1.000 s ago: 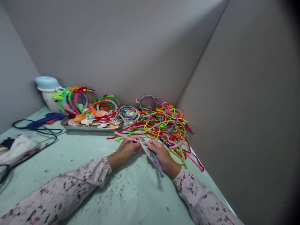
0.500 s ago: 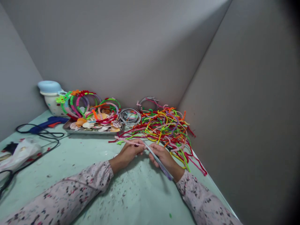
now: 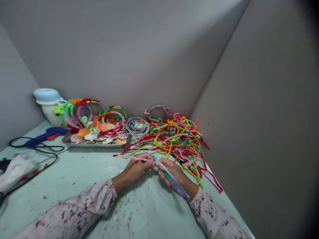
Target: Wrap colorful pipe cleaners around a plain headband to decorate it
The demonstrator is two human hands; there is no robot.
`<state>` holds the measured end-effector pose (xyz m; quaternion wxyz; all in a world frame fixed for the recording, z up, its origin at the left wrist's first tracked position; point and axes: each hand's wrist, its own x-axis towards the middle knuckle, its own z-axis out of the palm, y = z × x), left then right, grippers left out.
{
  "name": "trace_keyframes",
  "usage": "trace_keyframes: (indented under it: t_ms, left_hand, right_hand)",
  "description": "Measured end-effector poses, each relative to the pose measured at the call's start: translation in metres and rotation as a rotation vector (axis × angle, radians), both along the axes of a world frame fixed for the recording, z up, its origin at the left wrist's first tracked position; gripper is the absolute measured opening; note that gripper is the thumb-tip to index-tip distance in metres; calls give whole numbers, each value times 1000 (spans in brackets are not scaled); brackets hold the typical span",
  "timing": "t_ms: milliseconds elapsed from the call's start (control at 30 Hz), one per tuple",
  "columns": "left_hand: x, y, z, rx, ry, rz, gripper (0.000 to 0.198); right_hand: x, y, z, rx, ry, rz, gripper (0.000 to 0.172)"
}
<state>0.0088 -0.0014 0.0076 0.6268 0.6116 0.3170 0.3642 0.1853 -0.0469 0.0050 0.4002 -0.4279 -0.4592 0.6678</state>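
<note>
Pinched in my left hand point(image 3: 136, 170) is a pale pink pipe cleaner point(image 3: 131, 157), its free end pointing left over the table. My right hand point(image 3: 175, 170) grips a flat, ruler-like strip point(image 3: 177, 188) with teal and purple on its face. The strip slants from between my hands down toward my right wrist. Its upper end meets the pink pipe cleaner at the fingertips; the exact contact there is too small to make out. Just beyond my right hand lies a tangled heap of colourful pipe cleaners point(image 3: 171, 136).
A metal tray point(image 3: 93, 145) holds seashells and fuzzy headbands point(image 3: 81, 114). Right of it lies a coil of grey wire point(image 3: 136, 126). At left are a blue glue gun point(image 3: 46, 135) with a black cord, a white plastic bag point(image 3: 18, 171) and a blue-lidded pot point(image 3: 47, 104). Walls stand behind and at right.
The view has shifted slightly. The strip in my right hand has turned, so more of its face, including a teal patch, shows. My left hand still pinches the pink pipe cleaner.
</note>
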Motion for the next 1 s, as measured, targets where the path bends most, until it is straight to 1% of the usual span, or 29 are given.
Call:
trace_keyframes:
  t_ms: [100,167,267,333,367,400,467,533,600,700,800,900,1000]
  left_hand:
    - [-1,-1,5,10,22,1,19]
    - [-1,-3,8,-6,30,0,18]
    - [1,-4,10,-43,30,-6,18]
    - [3,-3,9,-69,18,8,20]
    - [4,-2,8,-86,12,20,21]
    - [5,-1,7,-102,9,31,23]
    - [5,2,3,-137,-3,25,29]
    - [5,6,-1,-197,-43,-18,31]
    - [3,8,-4,-273,-108,-59,32]
    - [2,10,-4,-366,-208,-58,34]
    - [1,10,-2,-395,-234,-68,36]
    - [0,10,-2,-348,-184,-117,35]
    - [-1,10,-4,-283,-160,-138,30]
  right_hand:
    - [1,0,-1,-51,76,34,28]
    - [2,0,-2,-53,82,49,29]
    - [-2,-1,-2,-46,78,18,29]
    - [-7,-5,-1,-16,79,-75,26]
    - [-10,-6,0,18,69,-148,26]
    - [-12,-8,0,62,66,-228,25]
    - [-15,-11,0,170,14,-343,24]
    - [-16,-12,-1,250,-57,-414,24]
    - [-15,-12,-2,278,-107,-448,24]
    - [-13,-10,-3,267,-143,-447,25]
    - [-13,-9,-3,256,-161,-415,25]
    - [-14,-9,-4,249,-169,-396,25]
    - [-15,-10,-6,261,-184,-378,25]
